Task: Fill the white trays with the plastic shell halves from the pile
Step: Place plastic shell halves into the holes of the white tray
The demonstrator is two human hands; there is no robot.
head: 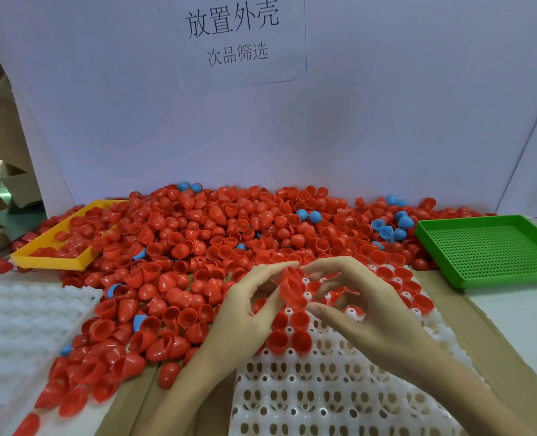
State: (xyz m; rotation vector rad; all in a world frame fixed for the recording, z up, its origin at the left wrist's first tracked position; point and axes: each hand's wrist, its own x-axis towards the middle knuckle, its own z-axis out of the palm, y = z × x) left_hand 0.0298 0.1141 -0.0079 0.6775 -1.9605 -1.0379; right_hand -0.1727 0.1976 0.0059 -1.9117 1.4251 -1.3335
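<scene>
A large pile of red shell halves (198,234), with a few blue ones, covers the table's middle. A white tray (324,394) with round holes lies in front of me, and several red shells (287,339) sit in its far rows. Over the tray's far end, my left hand (248,313) and my right hand (358,306) both pinch one red shell half (292,286), which is tilted between the fingertips.
A second white tray (18,335) lies at the left. A yellow tray (53,256) holding red shells sits far left, partly buried by the pile. A green perforated tray (494,250) stands at the right. A white backboard with a paper sign rises behind the pile.
</scene>
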